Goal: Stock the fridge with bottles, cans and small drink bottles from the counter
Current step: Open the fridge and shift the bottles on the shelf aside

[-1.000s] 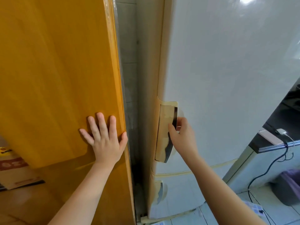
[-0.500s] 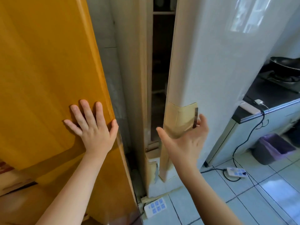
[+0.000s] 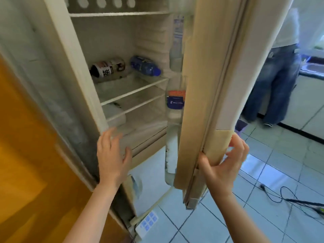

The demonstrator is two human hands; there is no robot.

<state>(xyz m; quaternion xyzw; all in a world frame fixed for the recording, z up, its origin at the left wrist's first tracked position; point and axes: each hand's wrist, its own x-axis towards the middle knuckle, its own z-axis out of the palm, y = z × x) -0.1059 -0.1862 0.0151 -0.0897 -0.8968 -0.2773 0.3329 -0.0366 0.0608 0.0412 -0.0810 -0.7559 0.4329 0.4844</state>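
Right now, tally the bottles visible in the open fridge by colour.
Black-and-white labelled bottle: 1
Blue bottle: 1
Clear bottles in the door, upper and lower: 2
Total: 4

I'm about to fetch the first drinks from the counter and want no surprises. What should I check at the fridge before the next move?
1. Fridge door open wide enough: ok; the right hand grips its edge.
2. Left hand free to carry: ok; open, holding nothing.
3. Room on the middle shelf: ok; only a black-labelled bottle and a blue bottle lie at its back.
4. Room inside the door: cannot tell; a clear bottle stands there, the rest is hidden.
5. Floor free of trip hazards: not ok; a cable and a power strip lie on the tiles.
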